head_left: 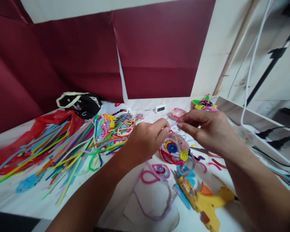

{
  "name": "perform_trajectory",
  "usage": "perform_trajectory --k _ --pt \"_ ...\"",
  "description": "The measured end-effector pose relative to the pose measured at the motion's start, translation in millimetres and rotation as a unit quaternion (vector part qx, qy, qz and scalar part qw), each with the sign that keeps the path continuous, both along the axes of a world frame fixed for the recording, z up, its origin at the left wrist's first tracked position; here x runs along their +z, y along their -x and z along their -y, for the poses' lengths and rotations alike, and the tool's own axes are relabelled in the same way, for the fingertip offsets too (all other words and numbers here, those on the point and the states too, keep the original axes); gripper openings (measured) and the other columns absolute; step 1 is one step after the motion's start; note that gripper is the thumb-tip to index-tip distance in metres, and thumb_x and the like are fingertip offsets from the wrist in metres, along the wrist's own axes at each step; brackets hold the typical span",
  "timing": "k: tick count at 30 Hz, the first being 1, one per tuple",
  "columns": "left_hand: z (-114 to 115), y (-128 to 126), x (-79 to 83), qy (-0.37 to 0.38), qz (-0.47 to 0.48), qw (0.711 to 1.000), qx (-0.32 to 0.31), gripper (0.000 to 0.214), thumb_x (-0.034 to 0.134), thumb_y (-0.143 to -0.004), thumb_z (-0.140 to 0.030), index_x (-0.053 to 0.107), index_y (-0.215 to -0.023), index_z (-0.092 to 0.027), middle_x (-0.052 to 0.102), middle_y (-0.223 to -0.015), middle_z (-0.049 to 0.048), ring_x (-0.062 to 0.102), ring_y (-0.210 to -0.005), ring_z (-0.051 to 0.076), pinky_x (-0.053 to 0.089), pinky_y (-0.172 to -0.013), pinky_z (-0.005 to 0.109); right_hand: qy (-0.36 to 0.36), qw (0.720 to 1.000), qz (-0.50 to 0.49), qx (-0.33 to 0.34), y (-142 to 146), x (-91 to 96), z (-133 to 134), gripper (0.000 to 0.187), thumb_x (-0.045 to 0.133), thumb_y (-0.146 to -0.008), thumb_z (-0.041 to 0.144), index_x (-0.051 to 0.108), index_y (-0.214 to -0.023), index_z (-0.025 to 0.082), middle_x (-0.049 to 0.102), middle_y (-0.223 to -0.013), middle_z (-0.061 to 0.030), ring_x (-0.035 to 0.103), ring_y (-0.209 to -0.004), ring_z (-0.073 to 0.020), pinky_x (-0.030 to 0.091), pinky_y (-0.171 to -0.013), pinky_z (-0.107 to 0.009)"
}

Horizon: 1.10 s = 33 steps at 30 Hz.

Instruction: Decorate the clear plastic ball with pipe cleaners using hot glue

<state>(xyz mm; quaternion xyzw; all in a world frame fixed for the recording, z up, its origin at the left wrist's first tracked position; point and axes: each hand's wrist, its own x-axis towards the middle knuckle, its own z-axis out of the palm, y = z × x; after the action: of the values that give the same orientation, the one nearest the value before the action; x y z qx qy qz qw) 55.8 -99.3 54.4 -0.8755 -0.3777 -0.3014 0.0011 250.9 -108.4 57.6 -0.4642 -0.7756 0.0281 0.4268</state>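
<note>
A short light-purple pipe cleaner (173,124) spans the gap between my two hands. Its left end is pinched in the fingertips of my left hand (148,138), which is closed. My right hand (204,124) pinches the other end between thumb and fingers. Just below them sits a round pink craft piece (175,148) with a blue coil and a yellow coil on it. Nearer to me, a lilac pipe cleaner outline (156,218) lies on a pale sheet, with a pink loop (148,177) and a purple-centred coil (160,169) at its top.
Bundles of coloured pipe cleaners (74,151) spread across the left, partly on a red plastic bag (12,154). A yellow glue gun (215,204) lies at front right, with scissors (200,150) behind it. A black pouch (84,104) and small white digital display (159,109) stand at the back.
</note>
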Motion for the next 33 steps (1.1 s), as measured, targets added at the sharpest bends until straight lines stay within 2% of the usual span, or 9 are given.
perform_trajectory --k 3,5,10,14,20,28,33 --pt "1 12 -6.9 0.092 0.047 0.994 -0.029 0.022 0.044 -0.093 -0.025 0.064 -0.093 -0.017 0.068 -0.067 -0.0025 0.053 -0.047 0.007 0.038 -0.051 0.019 0.029 0.999 0.002 0.025 -2 -4.8 -7 0.011 0.061 -0.079 0.022 0.070 -0.074 0.019 0.070 -0.070 -0.0012 0.061 -0.064 -0.0149 0.044 -0.058 -0.026" --pt "2 19 -15.2 0.152 0.082 0.984 -0.034 0.022 0.045 -0.092 -0.024 0.065 -0.092 -0.017 0.066 -0.061 -0.0032 0.052 -0.044 0.007 0.038 -0.049 0.018 0.049 0.998 0.018 0.046 -2 -8.2 -11 0.012 0.059 -0.081 0.022 0.070 -0.077 0.019 0.071 -0.072 -0.0018 0.063 -0.065 -0.0157 0.045 -0.059 -0.027" --pt "8 23 -37.8 0.283 0.173 0.943 -0.028 0.018 0.050 -0.087 -0.022 0.064 -0.078 -0.015 0.056 -0.047 -0.0057 0.050 -0.035 0.006 0.038 -0.042 0.015 0.076 0.985 0.141 0.068 0 -15.1 -16 0.016 0.055 -0.080 0.015 0.070 -0.079 0.019 0.072 -0.076 -0.0040 0.063 -0.069 -0.0179 0.046 -0.061 -0.029" --pt "9 19 -52.0 0.356 0.228 0.905 -0.034 0.017 0.051 -0.085 -0.024 0.061 -0.075 -0.016 0.055 -0.044 -0.0058 0.048 -0.030 0.006 0.038 -0.036 0.015 0.083 0.980 0.166 0.067 2 -18.6 -16 0.022 0.052 -0.080 0.012 0.073 -0.085 0.018 0.071 -0.081 -0.0064 0.064 -0.073 -0.0188 0.046 -0.064 -0.030" --pt "7 18 -68.0 0.404 0.260 0.877 -0.027 0.018 0.051 -0.084 -0.030 0.061 -0.079 -0.016 0.057 -0.044 -0.0037 0.052 -0.034 0.010 0.039 -0.033 0.016 0.098 0.983 0.141 0.067 5 -19.9 -16 0.018 0.055 -0.079 0.014 0.072 -0.083 0.017 0.072 -0.081 -0.0064 0.065 -0.071 -0.0177 0.048 -0.062 -0.029" --pt "8 17 -77.8 0.450 0.312 0.836 -0.044 0.014 0.055 -0.082 -0.030 0.061 -0.080 -0.017 0.060 -0.046 -0.0027 0.055 -0.036 0.011 0.040 -0.034 0.017 0.116 0.982 0.139 0.062 7 -22.8 -17 0.011 0.059 -0.080 0.019 0.070 -0.082 0.019 0.071 -0.069 -0.0001 0.060 -0.057 -0.0124 0.044 -0.055 -0.024" --pt "8 16 -82.8 0.471 0.329 0.817 -0.047 0.014 0.058 -0.080 -0.030 0.061 -0.078 -0.017 0.059 -0.046 -0.0029 0.057 -0.038 0.012 0.041 -0.035 0.018 0.115 0.983 0.131 0.061 7 -23.7 -16 0.010 0.060 -0.080 0.023 0.070 -0.081 0.019 0.070 -0.068 -0.0004 0.059 -0.056 -0.0125 0.043 -0.055 -0.024"
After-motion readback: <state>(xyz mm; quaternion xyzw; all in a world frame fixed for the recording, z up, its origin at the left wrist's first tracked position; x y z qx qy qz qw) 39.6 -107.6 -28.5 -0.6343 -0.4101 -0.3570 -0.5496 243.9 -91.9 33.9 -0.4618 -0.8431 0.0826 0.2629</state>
